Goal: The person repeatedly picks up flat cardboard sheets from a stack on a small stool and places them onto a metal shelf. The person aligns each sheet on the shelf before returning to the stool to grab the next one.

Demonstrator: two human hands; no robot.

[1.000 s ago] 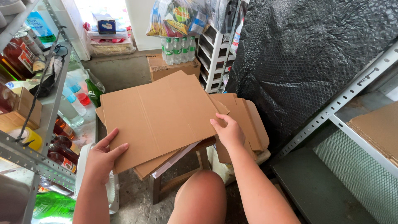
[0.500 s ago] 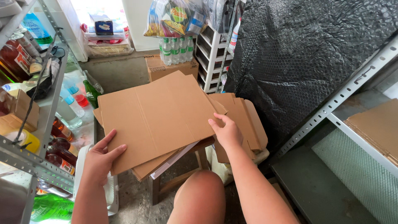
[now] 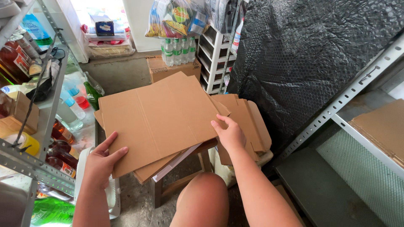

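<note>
Flat cardboard sheet (image 3: 162,120) gripped at both edges: left hand (image 3: 101,162) spread under near corner; right hand (image 3: 229,134) pinching right edge; not yet folded, flaps flat.

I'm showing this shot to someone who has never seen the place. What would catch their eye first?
Most likely the flat cardboard sheet in the middle, held over a wooden stool by the left hand at its near corner and the right hand at its right edge. Next, the big black bubble wrap filling the upper right, above a metal shelf.
</note>
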